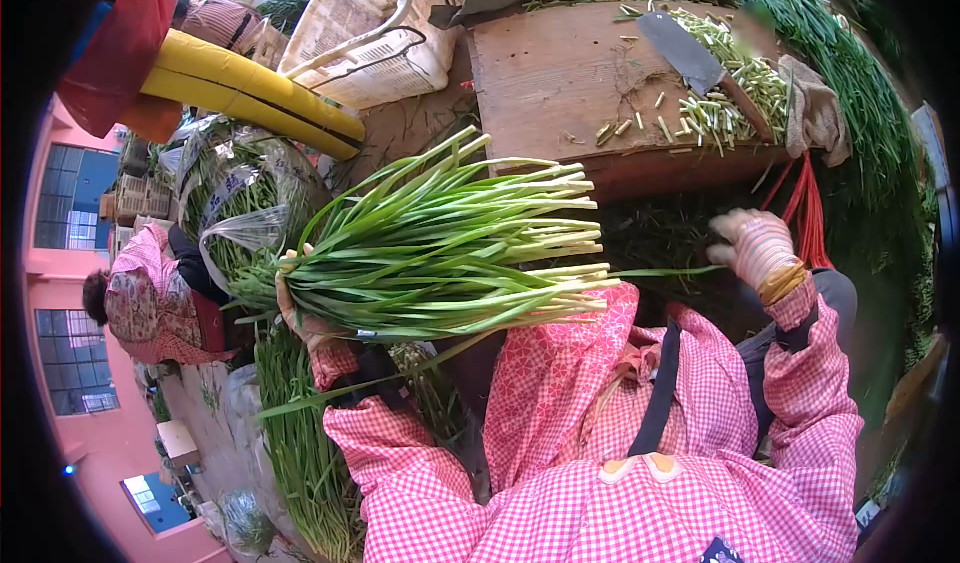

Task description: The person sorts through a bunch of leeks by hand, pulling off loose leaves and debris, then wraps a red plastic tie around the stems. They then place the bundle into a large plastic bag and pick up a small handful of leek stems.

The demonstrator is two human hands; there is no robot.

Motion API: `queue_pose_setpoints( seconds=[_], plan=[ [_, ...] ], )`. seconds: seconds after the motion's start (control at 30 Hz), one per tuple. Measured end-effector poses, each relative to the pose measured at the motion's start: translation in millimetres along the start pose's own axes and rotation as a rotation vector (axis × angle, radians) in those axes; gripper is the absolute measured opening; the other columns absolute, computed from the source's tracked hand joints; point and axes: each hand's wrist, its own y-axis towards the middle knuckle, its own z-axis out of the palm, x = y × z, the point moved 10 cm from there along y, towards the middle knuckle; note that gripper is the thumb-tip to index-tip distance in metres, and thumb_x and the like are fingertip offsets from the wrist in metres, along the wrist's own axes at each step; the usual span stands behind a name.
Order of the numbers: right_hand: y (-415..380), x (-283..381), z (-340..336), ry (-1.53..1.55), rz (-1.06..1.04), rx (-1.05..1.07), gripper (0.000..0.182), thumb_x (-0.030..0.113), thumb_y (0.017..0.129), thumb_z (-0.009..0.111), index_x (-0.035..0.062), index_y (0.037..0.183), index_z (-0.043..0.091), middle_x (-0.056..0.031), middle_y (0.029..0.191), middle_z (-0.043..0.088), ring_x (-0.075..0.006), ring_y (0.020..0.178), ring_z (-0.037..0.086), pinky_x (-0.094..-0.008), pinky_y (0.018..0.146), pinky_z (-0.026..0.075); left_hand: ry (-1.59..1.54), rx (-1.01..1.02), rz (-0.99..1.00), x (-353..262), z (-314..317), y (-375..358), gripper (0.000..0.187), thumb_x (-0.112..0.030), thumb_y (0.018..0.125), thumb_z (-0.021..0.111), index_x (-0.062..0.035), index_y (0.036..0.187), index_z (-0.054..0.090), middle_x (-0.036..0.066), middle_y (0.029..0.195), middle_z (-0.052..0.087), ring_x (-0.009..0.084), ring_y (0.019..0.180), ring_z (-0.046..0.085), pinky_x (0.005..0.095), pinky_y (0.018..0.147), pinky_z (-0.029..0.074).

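Observation:
My left hand (308,315) is closed round the leafy end of a large bunch of long green stalks that look like garlic chives (460,243). The bunch lies sideways in front of me, its pale cut ends pointing right. My right hand (750,243), in a striped glove, is slightly blurred. Its fingertips are closed at the end of a single long green leaf (665,273), which stretches across from the bunch. On the wooden board (560,73) ahead rest a cleaver (685,53) and a scatter of chopped pale stem ends (710,118).
More long greens (850,93) are heaped at right, beside a grey cloth (812,113) and red ties (806,218). Further stalks (300,433) lie at my left. Behind are a plastic crate (365,38), a wrapped bundle (240,188), a yellow padded bar (250,93) and another person (165,298).

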Motion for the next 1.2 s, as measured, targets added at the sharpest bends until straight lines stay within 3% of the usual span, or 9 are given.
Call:
queue_pose_setpoints(
  seconds=[0.13,0.3,0.5,0.73,0.9,0.93,1.0,1.07,1.2],
  plan=[
    [3.8,142.5,-71.4,0.257,-0.592,-0.523,0.043,0.013,0.068,0.067,0.0074,0.11,0.056,-0.0115,0.105,0.059,-0.0281,0.098,0.056,-0.0378,0.085,0.045,-0.069,0.086,-0.063,1.6,16.5,0.1,0.03,-0.026,0.088,0.05,-0.0068,0.109,0.058,0.007,0.116,0.057,0.0254,0.117,0.044,0.0471,0.103,0.029],
    [36.8,270.7,-41.2,0.079,-0.809,-0.392,0.014,0.017,0.07,0.059,0.0068,0.079,0.06,-0.0089,0.096,0.061,-0.0262,0.09,0.058,-0.0372,0.077,0.048,-0.065,0.13,-0.037,-1.7,35.5,-8.1,0.034,-0.03,0.087,0.05,-0.0075,0.112,0.057,0.007,0.116,0.057,0.0258,0.118,0.044,0.0467,0.103,0.029],
    [28.9,214.4,-54.6,1.586,-0.43,0.219,0.012,0.004,0.079,0.059,0.0006,0.088,0.067,-0.0097,0.089,0.064,-0.0154,0.077,0.062,-0.027,0.068,0.051,-0.029,0.149,0.051,-8.5,43.4,-15.7,0.039,-0.034,0.087,0.05,-0.0086,0.116,0.054,0.005,0.119,0.055,0.0267,0.117,0.044,0.0468,0.101,0.032],
    [5.0,193.9,-53.6,1.889,-0.423,0.238,0.019,0.001,0.07,0.062,-0.0027,0.089,0.063,-0.0175,0.094,0.062,-0.0276,0.097,0.059,-0.0388,0.086,0.048,0.001,0.163,0.071,-6.4,49.5,-14.5,0.041,-0.037,0.088,0.048,-0.0083,0.117,0.052,0.005,0.116,0.055,0.0273,0.113,0.047,0.0477,0.099,0.034],
    [23.9,298.0,-88.1,1.938,-0.477,0.359,0.016,0.012,0.075,0.066,-0.0024,0.082,0.062,-0.0063,0.079,0.061,-0.0123,0.075,0.058,-0.0259,0.068,0.047,0.136,0.096,-0.061,12.2,71.0,-13.7,0.045,-0.042,0.086,0.048,-0.0083,0.116,0.053,0.008,0.116,0.055,0.0278,0.109,0.048,0.0445,0.098,0.035],
    [22.3,320.6,-99.2,1.778,-0.59,0.314,0.018,0.009,0.074,0.067,-0.0037,0.086,0.062,-0.0054,0.081,0.061,-0.0122,0.078,0.058,-0.0254,0.07,0.047,-0.26,0.498,-0.325,35.2,126.7,-31.1,0.047,-0.043,0.085,0.048,-0.0076,0.116,0.052,0.009,0.115,0.054,0.0263,0.107,0.049,0.0419,0.097,0.036],
    [37.3,346.0,-82.3,1.921,-0.41,0.413,0.017,0.009,0.072,0.069,-0.0004,0.083,0.062,-0.0039,0.074,0.059,-0.009,0.07,0.055,-0.0234,0.064,0.045,-0.386,0.657,-0.41,39.4,167.3,-53.3,0.049,-0.043,0.085,0.047,-0.0052,0.116,0.05,0.013,0.115,0.053,0.0244,0.106,0.05,0.0386,0.094,0.037],
    [52.6,346.1,-74.4,2.143,-0.316,0.308,0.019,0.01,0.071,0.068,0.0004,0.085,0.06,-0.0041,0.072,0.058,-0.0086,0.067,0.055,-0.0231,0.063,0.045,0.162,0.172,-0.063,15.9,129.3,-40.7,0.049,-0.042,0.086,0.043,-0.0017,0.113,0.049,0.016,0.117,0.052,0.0234,0.106,0.051,0.0371,0.092,0.039],
    [58.4,353.1,-72.7,2.07,-0.355,0.358,0.033,0.007,0.071,0.067,-0.0001,0.102,0.057,-0.0039,0.083,0.06,-0.0096,0.073,0.055,-0.0225,0.063,0.044,0.136,-0.088,0.028,15.9,117.4,-44.5,0.042,-0.04,0.086,0.045,-0.0063,0.111,0.052,0.007,0.109,0.056,0.021,0.1,0.052,0.0359,0.091,0.039]
  ],
)
